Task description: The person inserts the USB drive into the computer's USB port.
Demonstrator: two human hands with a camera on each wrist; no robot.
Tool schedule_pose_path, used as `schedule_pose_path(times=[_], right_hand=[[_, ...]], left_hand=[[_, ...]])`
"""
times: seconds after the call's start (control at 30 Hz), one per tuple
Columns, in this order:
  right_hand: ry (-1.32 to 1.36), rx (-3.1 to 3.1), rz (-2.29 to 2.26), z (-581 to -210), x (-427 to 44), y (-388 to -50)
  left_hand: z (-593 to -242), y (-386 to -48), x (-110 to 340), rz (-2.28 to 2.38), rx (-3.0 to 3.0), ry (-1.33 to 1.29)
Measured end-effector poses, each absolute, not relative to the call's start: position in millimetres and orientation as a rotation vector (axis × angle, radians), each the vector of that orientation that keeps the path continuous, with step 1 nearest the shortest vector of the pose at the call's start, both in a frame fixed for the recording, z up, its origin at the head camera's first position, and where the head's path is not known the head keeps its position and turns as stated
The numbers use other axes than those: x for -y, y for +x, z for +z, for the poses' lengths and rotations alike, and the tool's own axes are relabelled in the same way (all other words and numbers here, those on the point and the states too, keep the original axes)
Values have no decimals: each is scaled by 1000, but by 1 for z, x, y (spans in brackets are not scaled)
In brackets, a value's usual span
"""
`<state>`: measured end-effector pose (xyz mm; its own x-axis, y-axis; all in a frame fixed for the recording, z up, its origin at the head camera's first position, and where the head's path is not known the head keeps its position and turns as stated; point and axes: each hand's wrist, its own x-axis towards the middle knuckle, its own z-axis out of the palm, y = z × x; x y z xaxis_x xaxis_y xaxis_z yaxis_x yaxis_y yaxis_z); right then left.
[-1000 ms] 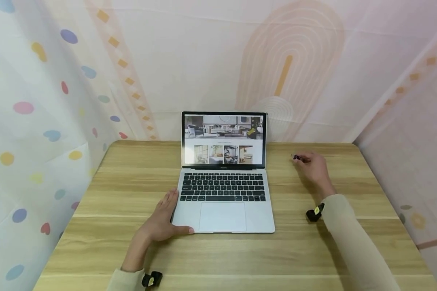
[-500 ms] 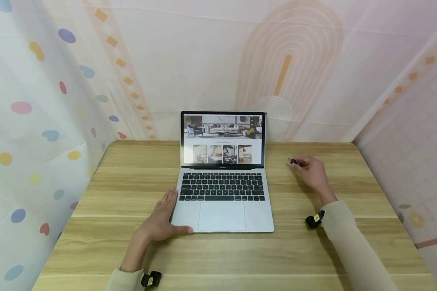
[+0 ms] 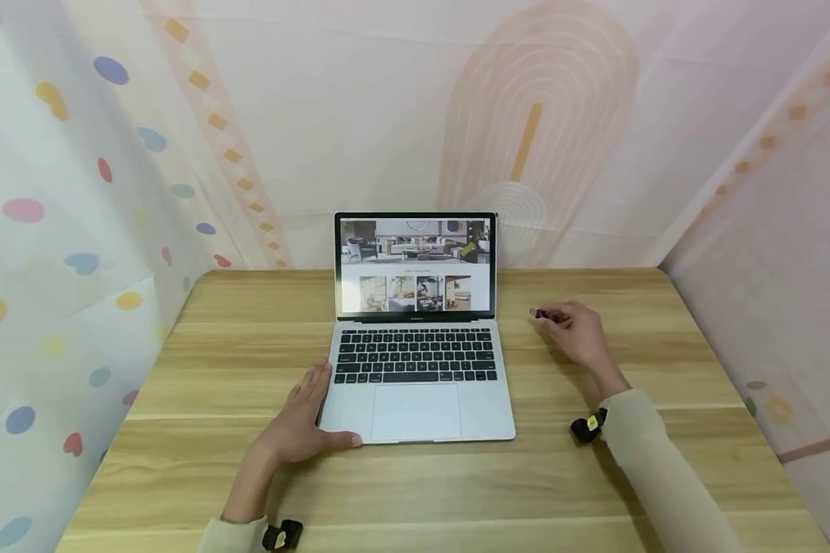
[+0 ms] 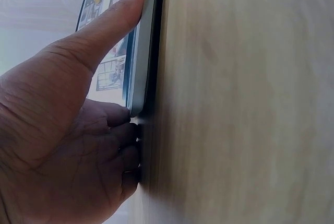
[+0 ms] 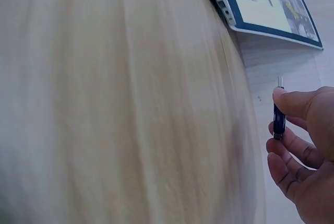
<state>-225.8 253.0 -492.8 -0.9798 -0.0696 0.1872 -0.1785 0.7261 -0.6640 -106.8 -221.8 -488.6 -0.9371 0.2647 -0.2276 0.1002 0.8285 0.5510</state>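
Note:
An open silver laptop [image 3: 415, 411] with a lit screen stands mid-table in the head view. At its front left corner rests my left hand [image 3: 300, 426], fingers laid along the left side and thumb [image 4: 117, 23] against the front edge. To the right of the laptop, my right hand [image 3: 577, 332] pinches a small dark USB flash drive [image 5: 279, 117] between thumb and fingers. The drive's metal plug [image 5: 280, 81] sticks out past the thumb and points toward the laptop, apart from it. Ports [image 5: 225, 11] show on the laptop's right side in the right wrist view.
The wooden table [image 3: 422, 491] reaches back to a patterned curtain [image 3: 360, 100]. More patterned cloth hangs at the left and right sides. A black camera [image 3: 282, 535] is strapped at the left wrist, another black camera [image 3: 588, 426] at the right.
My right hand has moved left and slightly nearer with the flash drive, closer to the laptop. My left hand has stayed at the laptop's corner. The head view has shifted slightly.

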Motion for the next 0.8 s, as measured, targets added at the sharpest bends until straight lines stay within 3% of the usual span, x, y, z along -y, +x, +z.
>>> schedule_pose_path(times=[0.8], right_hand=[[254,2841,1092,-493,-236,-216]], left_hand=[[-488,-108,223,805,-2716,287]])
